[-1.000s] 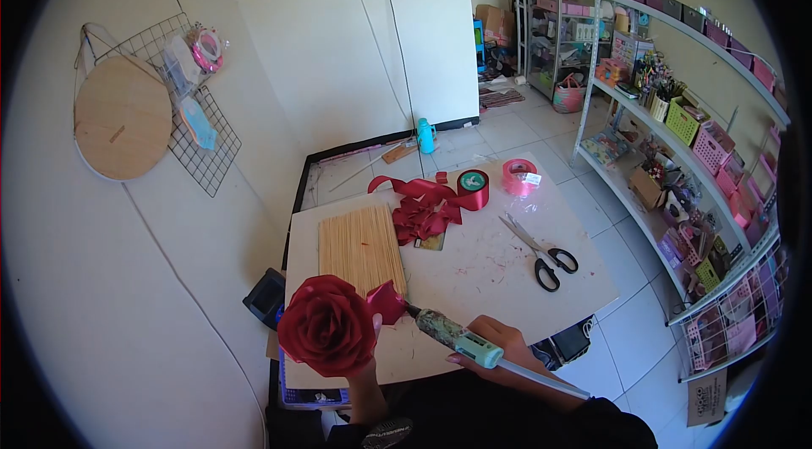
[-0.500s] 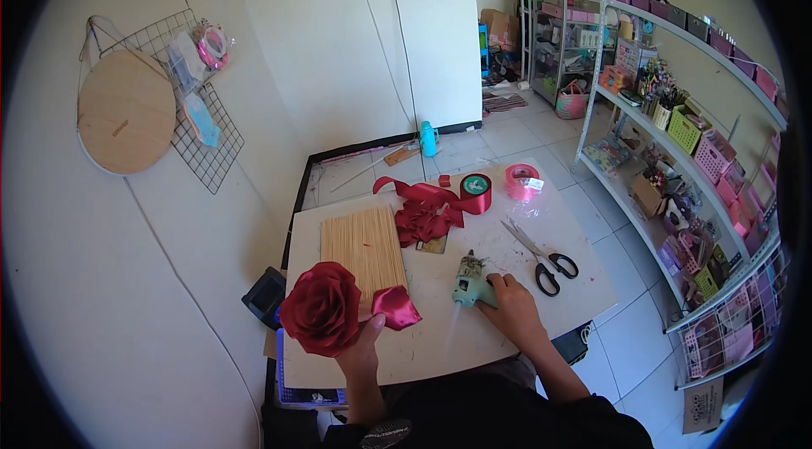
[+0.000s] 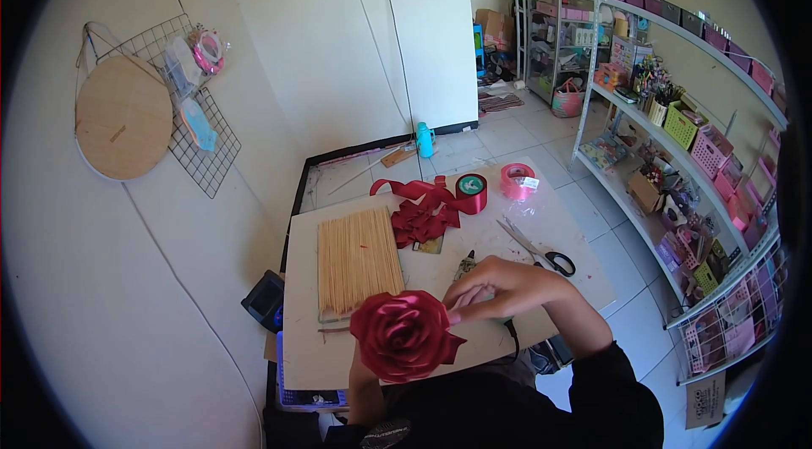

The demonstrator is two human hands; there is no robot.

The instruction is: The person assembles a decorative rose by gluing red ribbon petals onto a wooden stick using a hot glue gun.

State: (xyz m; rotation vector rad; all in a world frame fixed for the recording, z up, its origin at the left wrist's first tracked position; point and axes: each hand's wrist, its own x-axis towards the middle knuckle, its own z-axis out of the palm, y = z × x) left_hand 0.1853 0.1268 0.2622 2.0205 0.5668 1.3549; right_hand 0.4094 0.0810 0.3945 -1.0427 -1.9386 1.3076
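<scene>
Your left hand [image 3: 364,371] clamps the full red rose [image 3: 404,335]; your right hand [image 3: 497,284] has left the glue gun [image 3: 464,264] and pinches a petal

Bright even daylight, soft shadows, sharp focus, fisheye bending, black vignetted corners

The ribbon rose [image 3: 404,332] is a full, round bloom of glossy dark red satin, its folded petals spiralling out from a tight centre. It faces up, slightly tilted, and is held in the air above the near edge of the table [image 3: 440,267]. One pointed petal juts from its lower right rim.
</scene>
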